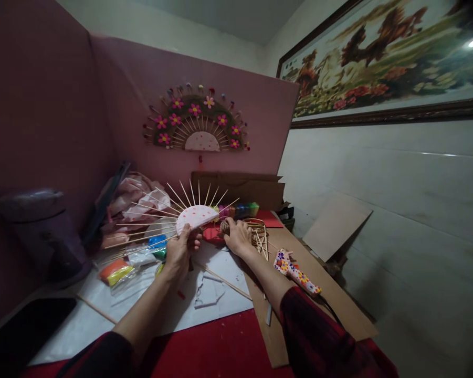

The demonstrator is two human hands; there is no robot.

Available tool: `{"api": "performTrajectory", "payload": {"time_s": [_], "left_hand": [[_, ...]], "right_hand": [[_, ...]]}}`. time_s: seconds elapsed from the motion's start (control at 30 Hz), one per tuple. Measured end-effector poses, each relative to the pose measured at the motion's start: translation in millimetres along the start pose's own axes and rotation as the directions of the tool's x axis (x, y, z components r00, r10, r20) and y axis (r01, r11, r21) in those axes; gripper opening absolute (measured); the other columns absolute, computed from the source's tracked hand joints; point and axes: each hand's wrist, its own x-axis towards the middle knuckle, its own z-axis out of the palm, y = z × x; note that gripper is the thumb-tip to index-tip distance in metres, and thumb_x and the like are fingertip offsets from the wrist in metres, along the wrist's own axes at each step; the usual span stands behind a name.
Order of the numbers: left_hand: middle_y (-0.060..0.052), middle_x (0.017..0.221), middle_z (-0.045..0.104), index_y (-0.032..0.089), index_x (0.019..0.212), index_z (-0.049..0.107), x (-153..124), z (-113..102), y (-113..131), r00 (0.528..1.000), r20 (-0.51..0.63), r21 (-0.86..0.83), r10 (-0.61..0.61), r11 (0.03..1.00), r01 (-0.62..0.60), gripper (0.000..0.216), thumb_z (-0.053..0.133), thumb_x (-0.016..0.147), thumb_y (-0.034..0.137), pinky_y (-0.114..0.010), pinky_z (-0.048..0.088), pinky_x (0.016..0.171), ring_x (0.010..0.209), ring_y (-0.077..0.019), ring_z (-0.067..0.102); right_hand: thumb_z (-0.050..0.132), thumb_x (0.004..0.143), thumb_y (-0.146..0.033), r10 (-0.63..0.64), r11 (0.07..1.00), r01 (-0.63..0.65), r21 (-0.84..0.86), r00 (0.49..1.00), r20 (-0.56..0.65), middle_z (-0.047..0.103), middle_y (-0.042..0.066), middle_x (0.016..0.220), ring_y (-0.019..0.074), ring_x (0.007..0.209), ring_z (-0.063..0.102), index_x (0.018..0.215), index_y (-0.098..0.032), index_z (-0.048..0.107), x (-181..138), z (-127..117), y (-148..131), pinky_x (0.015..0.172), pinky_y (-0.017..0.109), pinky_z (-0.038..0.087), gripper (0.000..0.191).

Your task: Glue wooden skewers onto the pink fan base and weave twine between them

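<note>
Half-disc (197,215), pale pink, red-dotted, with wooden sticks (199,193) fanned, gripped in left hand's (177,252) fingers; straight edge rises rightward. Beside it, right hand (240,237) curls fingers round brown roundish bundle (224,227).

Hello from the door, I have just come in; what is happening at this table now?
A person's left hand holds a fan-shaped piece: a pink, red-dotted half-disc with thin sticks spreading from it. The right hand is at a brown ball, perhaps twine; how firmly it is gripped I cannot tell. A flower-patterned glue gun lies on the cardboard to the right. Behind, a flower-decorated fan is on the pink panel.
</note>
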Motion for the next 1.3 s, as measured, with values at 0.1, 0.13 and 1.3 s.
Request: {"api": "performTrajectory", "payload": {"time_s": [0.1, 0.13, 1.3], "left_hand": [[-0.009, 0.062, 0.068, 0.007, 0.080, 0.060, 1, -2, -1, 1.000, -0.004, -0.017, -0.019, 1.000, 0.019, 0.033, 0.070, 0.074, 0.039, -0.018, 0.044, 0.040, 0.043, -0.0095, 0.057], [-0.009, 0.063, 0.068, 0.007, 0.080, 0.060, 1, -2, -1, 1.000, -0.006, -0.023, -0.024, 0.999, 0.024, 0.033, 0.069, 0.075, 0.038, -0.018, 0.045, 0.040, 0.044, -0.0094, 0.057], [0.001, 0.053, 0.052, 0.013, 0.085, 0.069, -50, 4, 57, 0.932, 0.352, -0.240, 0.089, 0.971, -0.002, 0.015, 0.069, 0.072, 0.020, -0.021, 0.042, 0.050, 0.051, -0.0089, 0.047]], "right_hand": [[0.058, 0.078, -0.026, -0.079, 0.997, 0.079, -0.005, 0.996, -0.032, 0.059, 0.010, 0.106, 0.0264, 0.098, 0.055, 0.115, -0.023, 0.052, 1, 2, 1, 0.083, 0.037, 0.035, 0.037], [0.058, 0.077, -0.023, -0.109, 0.994, 0.109, -0.001, 0.993, -0.053, 0.058, 0.009, 0.105, 0.0251, 0.096, 0.055, 0.112, -0.023, 0.052, 0, 1, 0, 0.083, 0.036, 0.036, 0.036], [0.054, 0.076, -0.042, 0.372, 0.587, -0.160, 0.794, 0.924, -0.090, 0.060, 0.000, 0.071, 0.0160, 0.063, 0.053, 0.087, -0.020, 0.053, -24, -66, 36, 0.062, 0.028, 0.041, 0.024]]}}
